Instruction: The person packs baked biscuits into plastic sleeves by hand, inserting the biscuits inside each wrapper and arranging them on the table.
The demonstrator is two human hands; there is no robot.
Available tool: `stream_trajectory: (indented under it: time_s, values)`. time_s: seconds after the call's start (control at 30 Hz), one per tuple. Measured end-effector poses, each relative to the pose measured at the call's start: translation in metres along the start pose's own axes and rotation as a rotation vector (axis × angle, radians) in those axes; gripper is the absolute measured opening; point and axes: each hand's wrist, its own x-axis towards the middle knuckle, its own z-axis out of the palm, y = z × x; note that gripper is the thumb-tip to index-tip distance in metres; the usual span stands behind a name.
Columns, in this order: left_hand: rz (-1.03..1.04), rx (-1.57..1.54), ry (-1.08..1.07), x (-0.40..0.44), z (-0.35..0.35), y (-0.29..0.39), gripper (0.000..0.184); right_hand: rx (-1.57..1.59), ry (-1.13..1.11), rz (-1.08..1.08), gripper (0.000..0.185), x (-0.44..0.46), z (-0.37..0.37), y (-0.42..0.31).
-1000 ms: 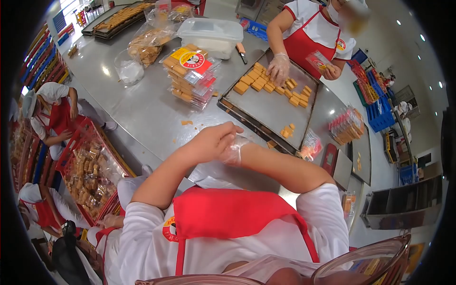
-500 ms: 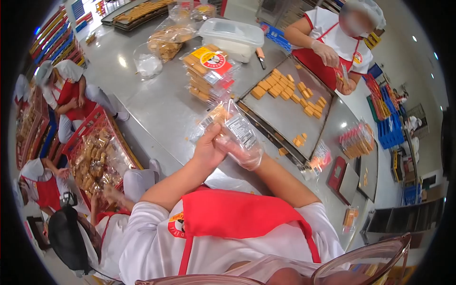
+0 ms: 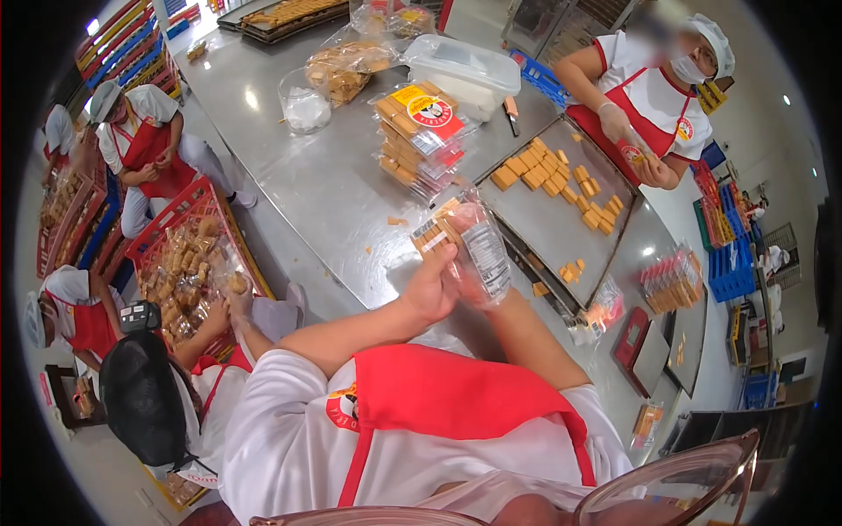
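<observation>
A clear plastic bag (image 3: 487, 252) with a printed white label is between my hands, over the near side of the steel table. A row of tan rectangular biscuits (image 3: 436, 235) shows at its left side. My left hand (image 3: 430, 287) is bare and closed on the lower left of the bag, thumb on top. My right hand (image 3: 474, 282) shows through clear plastic at the bag's right side; whether its fingers are inside or behind the bag is hard to make out. Just beyond stands a stack of filled biscuit packs (image 3: 419, 131) with red and yellow labels.
To the right lies a metal tray (image 3: 548, 223) with loose biscuits. Behind the stack are a lidded plastic tub (image 3: 460, 74) and a knife (image 3: 511, 114). A scale (image 3: 638, 351) and more packs (image 3: 671, 279) sit at right. Co-workers stand across the table and by a red crate (image 3: 206, 197).
The bag has turned, so the biscuits and label now face up more plainly. Both hands sit slightly lower and further right in view. The co-worker opposite has lowered their hands.
</observation>
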Motion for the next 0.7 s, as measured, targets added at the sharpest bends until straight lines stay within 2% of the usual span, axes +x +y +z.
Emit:
stream_trajectory:
  time_s: [0.07, 0.17, 0.27, 0.3, 0.37, 0.43, 0.47, 0.57, 0.6, 0.67, 0.7]
  values:
    - [-0.016, 0.035, -0.075, -0.002, -0.001, 0.002, 0.045, -1.095, -0.165, -0.527, 0.051, -0.006, -0.014, -0.008]
    - [-0.132, -0.014, -0.193, -0.010, -0.003, 0.013, 0.047, -0.919, -0.325, -0.263, 0.047, -0.010, -0.004, -0.040]
    - [-0.307, -0.056, -0.323, -0.015, -0.018, 0.022, 0.050, -0.567, -0.304, -0.143, 0.046, -0.021, -0.039, -0.015]
    - [-0.360, -0.047, -0.340, -0.018, -0.013, 0.033, 0.049, -0.646, -0.337, -0.132, 0.046, -0.024, -0.037, -0.021]
    - [-0.455, 0.259, -0.324, -0.019, -0.020, 0.053, 0.049, -0.801, -0.404, -0.112, 0.047, -0.030, -0.029, -0.038]
    - [-0.526, 0.856, -0.248, -0.017, -0.035, 0.065, 0.051, -0.899, -0.459, 0.005, 0.043, -0.034, -0.030, -0.045]
    - [-0.478, 0.787, -0.194, -0.021, -0.037, 0.059, 0.043, -0.944, -0.484, 0.068, 0.041, -0.038, -0.031, -0.046]
    - [-0.383, 0.753, -0.067, -0.030, -0.036, 0.045, 0.036, -0.703, -0.345, 0.570, 0.037, -0.033, -0.028, -0.043]
    - [-0.376, 0.739, -0.057, -0.033, -0.034, 0.042, 0.036, -0.838, -0.347, 0.418, 0.032, -0.031, -0.034, -0.034]
    - [-0.358, 0.708, -0.036, -0.036, -0.030, 0.037, 0.034, -0.728, -0.345, 0.263, 0.031, -0.033, -0.042, -0.022]
    - [-0.345, 0.732, -0.030, -0.036, -0.031, 0.037, 0.035, -0.756, -0.349, 0.296, 0.032, -0.034, -0.043, -0.022]
